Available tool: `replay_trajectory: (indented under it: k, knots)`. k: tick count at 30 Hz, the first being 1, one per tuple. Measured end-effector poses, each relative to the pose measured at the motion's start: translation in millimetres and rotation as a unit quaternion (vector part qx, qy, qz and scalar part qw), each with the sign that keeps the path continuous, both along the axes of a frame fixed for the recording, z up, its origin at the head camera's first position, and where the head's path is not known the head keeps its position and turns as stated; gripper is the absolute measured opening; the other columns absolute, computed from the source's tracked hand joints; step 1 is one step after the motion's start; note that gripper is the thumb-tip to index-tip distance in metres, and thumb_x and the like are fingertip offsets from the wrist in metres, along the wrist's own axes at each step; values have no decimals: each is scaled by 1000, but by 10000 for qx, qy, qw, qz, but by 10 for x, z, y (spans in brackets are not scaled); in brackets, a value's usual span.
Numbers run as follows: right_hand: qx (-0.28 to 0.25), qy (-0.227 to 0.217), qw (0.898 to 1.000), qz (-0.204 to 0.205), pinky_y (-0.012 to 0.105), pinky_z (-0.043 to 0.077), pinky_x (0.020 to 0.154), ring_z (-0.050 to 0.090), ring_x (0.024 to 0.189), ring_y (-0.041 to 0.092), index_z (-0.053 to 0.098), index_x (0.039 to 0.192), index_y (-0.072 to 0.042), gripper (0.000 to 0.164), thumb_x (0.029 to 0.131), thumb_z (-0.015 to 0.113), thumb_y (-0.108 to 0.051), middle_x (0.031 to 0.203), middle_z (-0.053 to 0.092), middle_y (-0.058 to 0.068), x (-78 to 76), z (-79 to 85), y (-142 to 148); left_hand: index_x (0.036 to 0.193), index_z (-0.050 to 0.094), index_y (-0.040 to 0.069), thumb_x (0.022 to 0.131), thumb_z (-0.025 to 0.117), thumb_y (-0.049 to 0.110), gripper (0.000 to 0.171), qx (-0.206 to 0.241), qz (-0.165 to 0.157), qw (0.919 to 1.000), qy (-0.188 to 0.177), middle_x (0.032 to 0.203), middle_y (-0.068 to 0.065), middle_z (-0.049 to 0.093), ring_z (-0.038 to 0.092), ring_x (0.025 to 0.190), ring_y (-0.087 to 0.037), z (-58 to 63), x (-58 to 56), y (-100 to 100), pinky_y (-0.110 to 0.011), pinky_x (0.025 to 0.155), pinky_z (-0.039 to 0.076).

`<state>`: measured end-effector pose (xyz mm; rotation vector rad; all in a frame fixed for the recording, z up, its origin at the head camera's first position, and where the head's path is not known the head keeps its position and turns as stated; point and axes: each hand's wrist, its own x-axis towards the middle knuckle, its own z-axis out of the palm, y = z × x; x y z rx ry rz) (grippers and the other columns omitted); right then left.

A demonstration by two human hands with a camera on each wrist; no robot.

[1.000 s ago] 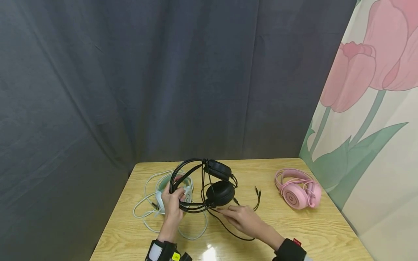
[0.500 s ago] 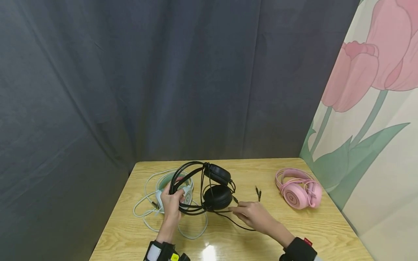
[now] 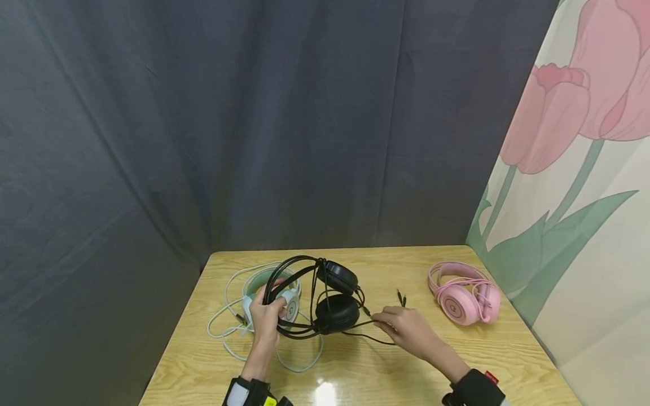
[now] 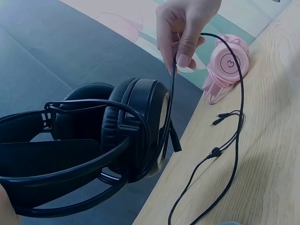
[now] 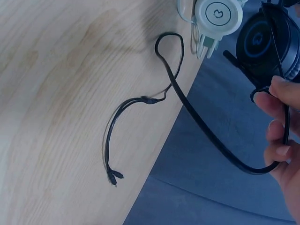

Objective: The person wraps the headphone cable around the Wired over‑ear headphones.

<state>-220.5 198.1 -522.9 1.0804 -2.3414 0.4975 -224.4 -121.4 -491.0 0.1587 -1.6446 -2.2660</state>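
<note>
Head view: your left hand [image 3: 266, 318] is curled round the headband of the black over-ear headphones [image 3: 337, 313], holding them on the left half of the pale wood-grain table [image 3: 386, 383], ear cups facing right. Your right hand [image 3: 406, 331], just right of the cups, pinches the thin black cable [image 3: 365, 336] between thumb and fingertips. Behind your left hand, partly hidden by it, lie the mint-and-white headphones [image 3: 292, 305] with loose pale cord. The pink headphones [image 3: 459, 304], cord wound about them, rest well apart at right. Dark cloth curtain [image 3: 304, 124] at the back; tulip-printed panel [image 3: 563, 158] at right.

Left wrist view: your left hand shows only at the lower left edge, beside the headband. Your right fingers clamp the cable above the cups; a length arcs from them down to the table.

Right wrist view: the cable sags in a curve beneath your right hand, crosses itself on the tabletop, passes a small black splitter [image 5: 150, 100] and ends in two slim black plugs [image 5: 114, 176].
</note>
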Motion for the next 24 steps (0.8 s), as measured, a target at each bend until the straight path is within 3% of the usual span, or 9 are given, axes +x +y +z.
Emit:
replay_trajectory:
  k: [3, 6, 10, 12, 17, 24]
  knots:
    - [11, 108, 9999, -126, 16, 41, 52, 51, 64, -3, 75, 93, -15, 13, 81, 79, -10, 77, 59, -12, -9, 0, 34, 117, 64, -9, 74, 53, -18, 46, -40, -48, 9999, -84, 93, -11, 62, 42, 49, -8, -4, 2, -4, -18, 46, 37]
    - [-97, 170, 9995, -266, 17, 42, 52, 51, 63, -3, 73, 88, -17, 7, 87, 76, -23, 76, 58, -12, -18, -23, 84, 118, 64, -9, 74, 53, -18, 46, -45, -126, 9998, -152, 94, -11, 61, 41, 49, -8, -8, 4, -7, -18, 46, 37]
    - [-355, 424, 9975, -446, 16, 42, 50, 50, 60, -4, 69, 79, -20, 32, 92, 62, -48, 73, 57, -14, -32, -52, 153, 120, 62, -10, 74, 52, -19, 48, 33, -268, 9994, -226, 85, -7, 57, 40, 50, -7, -13, 3, -15, -18, 46, 36]
    - [-449, 658, 9957, -469, 16, 42, 49, 50, 59, -2, 68, 77, -21, 36, 92, 60, -53, 72, 57, -13, -46, -51, 170, 121, 61, -10, 73, 51, -19, 50, 109, -334, 9990, -261, 74, -4, 52, 38, 49, -7, -17, -2, -20, -18, 46, 34]
    - [-671, 1453, 9869, -184, 19, 42, 49, 50, 58, 3, 69, 77, -18, 27, 85, 73, -43, 73, 59, -10, -85, 4, 129, 122, 60, -9, 74, 50, -19, 51, 230, -441, 9981, -377, 65, -1, 43, 36, 49, -7, -23, -6, -17, -18, 46, 32]
    - [-889, 2449, 9647, 395, 21, 42, 48, 50, 55, 7, 70, 78, -14, 27, 91, 70, -37, 70, 60, -6, -98, 159, -41, 119, 64, -5, 74, 53, -17, 47, 22, -539, 9972, -522, 86, -7, 56, 40, 53, -6, -57, -20, 40, -17, 47, 35]
